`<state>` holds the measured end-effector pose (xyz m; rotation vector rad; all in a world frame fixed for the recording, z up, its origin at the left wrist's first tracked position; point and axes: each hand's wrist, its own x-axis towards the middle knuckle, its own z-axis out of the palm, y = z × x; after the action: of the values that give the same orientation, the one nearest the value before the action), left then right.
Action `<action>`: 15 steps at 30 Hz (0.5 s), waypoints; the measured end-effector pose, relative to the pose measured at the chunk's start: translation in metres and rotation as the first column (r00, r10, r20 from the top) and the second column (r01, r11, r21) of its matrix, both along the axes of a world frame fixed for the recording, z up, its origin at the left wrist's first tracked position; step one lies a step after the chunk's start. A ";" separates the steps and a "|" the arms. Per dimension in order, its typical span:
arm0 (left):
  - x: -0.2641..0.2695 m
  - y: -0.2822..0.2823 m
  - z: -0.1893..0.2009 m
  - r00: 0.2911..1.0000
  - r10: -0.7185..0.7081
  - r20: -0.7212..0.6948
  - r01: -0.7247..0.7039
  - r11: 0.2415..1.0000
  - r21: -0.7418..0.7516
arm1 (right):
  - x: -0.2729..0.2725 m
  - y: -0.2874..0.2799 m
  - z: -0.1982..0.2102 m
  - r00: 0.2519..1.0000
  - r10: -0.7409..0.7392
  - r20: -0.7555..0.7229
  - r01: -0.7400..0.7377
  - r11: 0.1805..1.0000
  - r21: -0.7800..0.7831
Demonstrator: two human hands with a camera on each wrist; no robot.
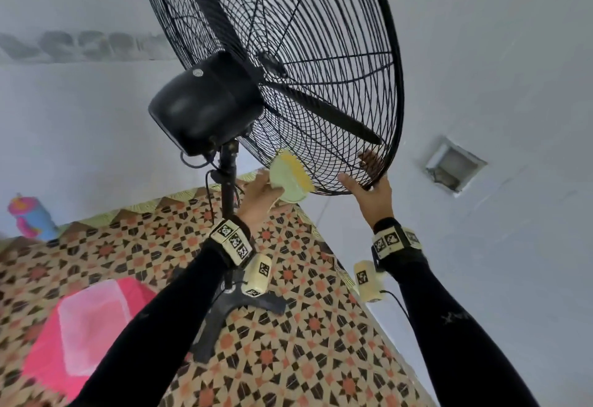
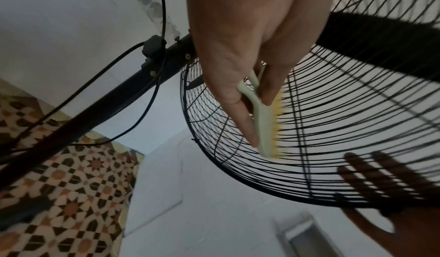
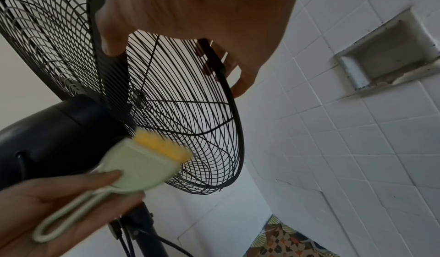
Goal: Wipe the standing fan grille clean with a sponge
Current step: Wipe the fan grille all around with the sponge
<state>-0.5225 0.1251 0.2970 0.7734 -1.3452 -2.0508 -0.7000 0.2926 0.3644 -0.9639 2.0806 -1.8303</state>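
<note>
Two hands, left hand [image 1: 256,196] holding brush [image 1: 290,177], grille [image 1: 321,85]

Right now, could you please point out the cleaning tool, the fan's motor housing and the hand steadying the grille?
cleaning tool [image 1: 290,178]: head view, on its pale green body.
motor housing [image 1: 202,105]: head view, on its black rear shell.
right hand [image 1: 372,193]: head view, on the palm below the grille's rim.

One standing fan [image 1: 272,63], one green brush with yellow bristles [image 1: 290,177], two hands, one pink tub [image 1: 86,326], one pink-and-blue bottle [image 1: 30,217], one wall niche [image 1: 455,166].
</note>
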 end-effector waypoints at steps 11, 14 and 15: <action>-0.006 -0.012 -0.013 0.999 0.048 -0.006 -0.048 0.999 -0.002 | 0.006 0.002 0.003 1.000 -0.005 -0.004 0.005 1.000 -0.004; 0.006 -0.014 -0.013 0.994 -0.062 -0.093 0.062 0.998 -0.002 | 0.007 -0.001 0.002 1.000 -0.022 0.014 0.022 1.000 -0.006; 0.005 -0.016 -0.013 0.998 -0.038 -0.056 0.037 0.999 -0.013 | 0.008 -0.001 0.000 1.000 -0.025 0.013 0.025 1.000 -0.010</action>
<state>-0.5171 0.1092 0.2841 0.6845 -1.3492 -2.0759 -0.6917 0.2913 0.3646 -0.9306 2.0877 -1.8558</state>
